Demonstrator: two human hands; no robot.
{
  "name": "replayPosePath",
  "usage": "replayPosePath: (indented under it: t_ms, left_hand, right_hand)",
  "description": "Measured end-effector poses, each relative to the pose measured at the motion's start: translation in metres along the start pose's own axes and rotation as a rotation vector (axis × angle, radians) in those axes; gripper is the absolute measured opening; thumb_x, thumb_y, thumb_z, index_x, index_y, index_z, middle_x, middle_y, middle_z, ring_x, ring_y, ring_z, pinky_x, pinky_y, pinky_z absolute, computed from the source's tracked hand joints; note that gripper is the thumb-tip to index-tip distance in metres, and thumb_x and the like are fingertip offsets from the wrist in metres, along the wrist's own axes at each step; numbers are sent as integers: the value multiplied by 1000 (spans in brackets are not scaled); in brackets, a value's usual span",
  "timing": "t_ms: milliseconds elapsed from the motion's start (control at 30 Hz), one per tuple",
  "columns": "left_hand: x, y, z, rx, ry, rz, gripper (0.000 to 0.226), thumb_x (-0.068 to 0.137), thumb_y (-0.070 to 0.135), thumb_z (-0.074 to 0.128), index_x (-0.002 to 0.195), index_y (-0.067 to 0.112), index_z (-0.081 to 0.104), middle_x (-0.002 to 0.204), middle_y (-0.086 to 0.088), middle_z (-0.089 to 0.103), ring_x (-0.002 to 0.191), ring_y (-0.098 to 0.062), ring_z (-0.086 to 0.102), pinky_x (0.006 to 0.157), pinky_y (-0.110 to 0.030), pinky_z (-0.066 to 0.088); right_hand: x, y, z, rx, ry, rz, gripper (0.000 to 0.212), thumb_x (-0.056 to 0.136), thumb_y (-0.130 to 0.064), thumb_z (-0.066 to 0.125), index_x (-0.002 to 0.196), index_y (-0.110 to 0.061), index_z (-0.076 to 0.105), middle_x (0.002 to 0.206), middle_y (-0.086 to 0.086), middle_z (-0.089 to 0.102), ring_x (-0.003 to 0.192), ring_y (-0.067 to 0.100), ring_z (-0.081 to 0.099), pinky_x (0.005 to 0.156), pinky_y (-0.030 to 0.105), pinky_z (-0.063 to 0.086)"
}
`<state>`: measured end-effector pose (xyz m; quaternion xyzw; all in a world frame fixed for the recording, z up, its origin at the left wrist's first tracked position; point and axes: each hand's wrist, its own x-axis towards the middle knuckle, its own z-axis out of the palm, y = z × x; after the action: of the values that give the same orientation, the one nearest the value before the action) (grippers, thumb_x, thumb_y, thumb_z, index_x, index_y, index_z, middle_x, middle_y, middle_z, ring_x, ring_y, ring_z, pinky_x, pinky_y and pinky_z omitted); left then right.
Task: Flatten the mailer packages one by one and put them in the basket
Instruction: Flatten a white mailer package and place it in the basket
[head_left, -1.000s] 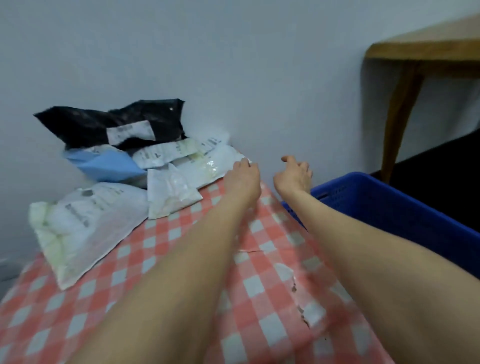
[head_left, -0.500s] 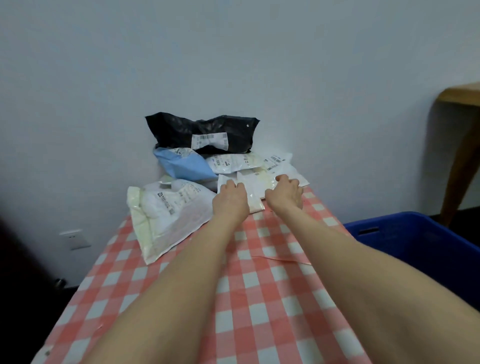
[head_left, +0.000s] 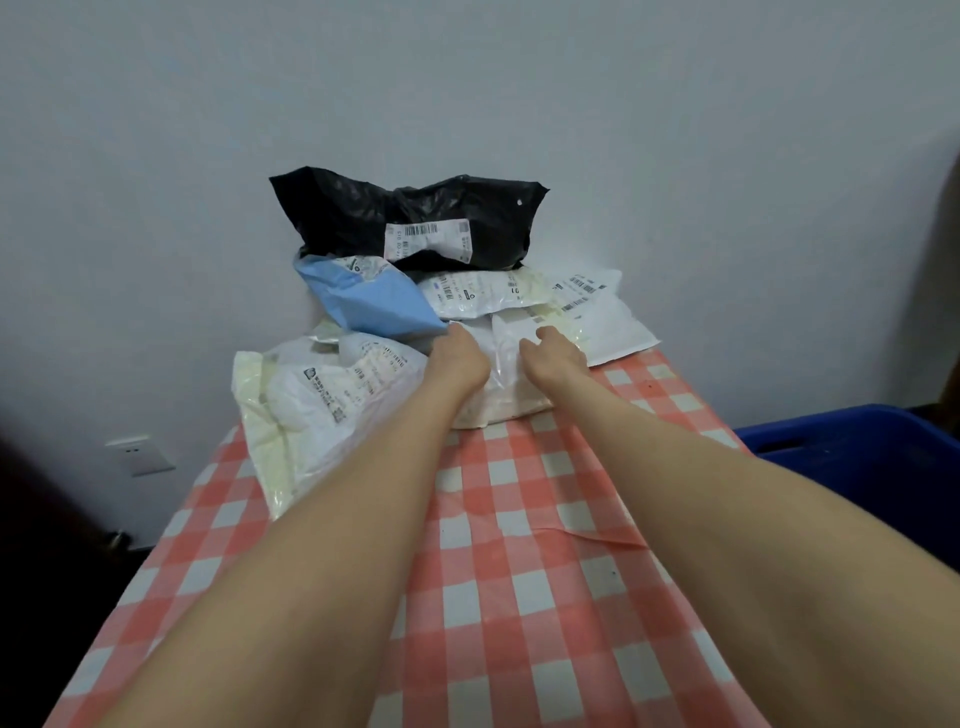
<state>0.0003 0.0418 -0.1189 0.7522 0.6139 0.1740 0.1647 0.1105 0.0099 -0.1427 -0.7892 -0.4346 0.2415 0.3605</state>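
A pile of mailer packages lies at the far end of the table against the wall. It includes a black mailer (head_left: 415, 208), a blue mailer (head_left: 374, 301), a flat white mailer (head_left: 602, 322) and a large white mailer (head_left: 311, 415) to the left. In front of the pile sits a small white mailer (head_left: 506, 387). My left hand (head_left: 460, 358) grips its left side and my right hand (head_left: 553, 356) grips its right side, fingers curled over the far part. The blue basket (head_left: 857, 441) stands to the right, below the table's edge.
The table carries a red-and-white checked cloth (head_left: 519, 545) with a crease near its right side. A wall socket (head_left: 140, 454) is low on the left wall. Dark furniture shows at the far right edge.
My view swung left from the basket to the pile. Both hands moved from the table's right corner onto the small white mailer and closed on it.
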Motion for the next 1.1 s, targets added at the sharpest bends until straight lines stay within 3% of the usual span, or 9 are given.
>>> replayPosePath:
  t_ms: [133, 200, 267, 433, 533, 633, 800, 933, 1100]
  left_hand:
    - [3, 6, -1, -38, 12, -19, 45, 92, 3, 41, 136, -3, 34, 139, -24, 43, 128, -36, 43, 98, -36, 38]
    - [-2, 9, -4, -66, 36, -34, 44, 91, 4, 43, 135, -2, 35, 137, -23, 44, 125, -35, 45, 92, -35, 41]
    - [-9, 10, -7, -130, 51, -59, 44, 92, 5, 43, 134, 0, 34, 135, -21, 45, 122, -35, 47, 85, -35, 41]
    - [-36, 7, -18, -293, 63, -74, 44, 95, 22, 46, 136, 5, 38, 135, -16, 49, 120, -34, 50, 97, -39, 43]
    - [-56, 2, -16, -326, 62, -16, 30, 94, 25, 51, 117, 6, 57, 117, -13, 60, 103, -30, 58, 85, -33, 45]
    - [-78, -3, -17, -357, 67, -15, 17, 91, 20, 54, 99, 8, 64, 99, -4, 61, 89, -28, 60, 74, -29, 47]
    - [-104, -14, -12, -283, 32, -10, 8, 89, 13, 54, 94, 14, 60, 108, -9, 63, 104, -29, 61, 89, -35, 51]
    - [-107, -21, -8, -109, 23, 106, 37, 90, 13, 54, 127, 12, 51, 127, -10, 54, 116, -26, 52, 96, -33, 44]
    - [-109, -12, -14, -68, -6, 322, 27, 88, 13, 53, 112, 14, 66, 117, -1, 63, 107, -18, 58, 89, -28, 47]
  right_hand:
    - [0, -2, 1, 71, -16, 0, 38, 95, -26, 45, 128, -9, 53, 127, 11, 57, 123, 33, 47, 93, 33, 41]
    - [-4, -2, -1, 218, -10, 16, 15, 90, -13, 49, 78, -12, 59, 80, 9, 58, 80, 30, 54, 65, 29, 42]
    - [-8, 0, -6, 348, -6, 67, 28, 86, -6, 51, 61, -15, 45, 61, 3, 44, 59, 21, 44, 54, 25, 37]
    - [-35, 13, -36, 503, -116, 118, 18, 91, -11, 57, 75, -17, 51, 71, 0, 50, 61, 15, 47, 58, 26, 43]
    - [-57, 28, -51, 426, -150, 201, 8, 89, -15, 56, 85, -11, 50, 63, 3, 42, 53, 16, 38, 49, 27, 32]
    - [-77, 39, -58, 379, -154, 193, 15, 88, -20, 59, 78, -14, 50, 67, 3, 47, 58, 18, 45, 55, 27, 37]
    - [-100, 60, -53, 284, -66, 71, 12, 85, -20, 60, 75, -20, 55, 90, 7, 60, 84, 25, 59, 85, 38, 55]
    - [-108, 58, -61, -48, 30, -29, 10, 86, -10, 49, 89, -19, 52, 89, 5, 55, 82, 27, 58, 68, 33, 49]
    - [-113, 40, -75, -192, -54, -289, 36, 86, -5, 49, 116, -17, 64, 118, 1, 60, 105, 21, 59, 84, 31, 51]
